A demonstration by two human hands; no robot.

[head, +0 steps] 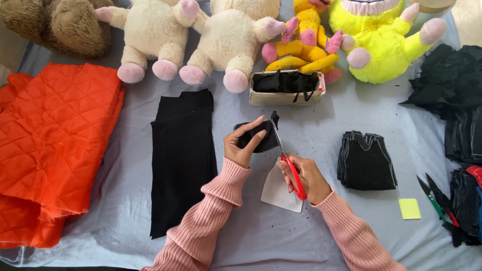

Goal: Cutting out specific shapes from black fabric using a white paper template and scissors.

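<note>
Partly hidden behind the curled fingers of the left hand [244,143], a black fabric piece [261,136] was gripped above the table; red-handled scissors [287,160] were clasped by the closed right hand [305,176], its fingers threaded through handles barely seen.

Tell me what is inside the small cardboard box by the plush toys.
The cardboard box holds black fabric pieces, with one strip hanging over its front wall. The fabric fills the opening, so the bottom and anything beneath it are hidden.
</note>
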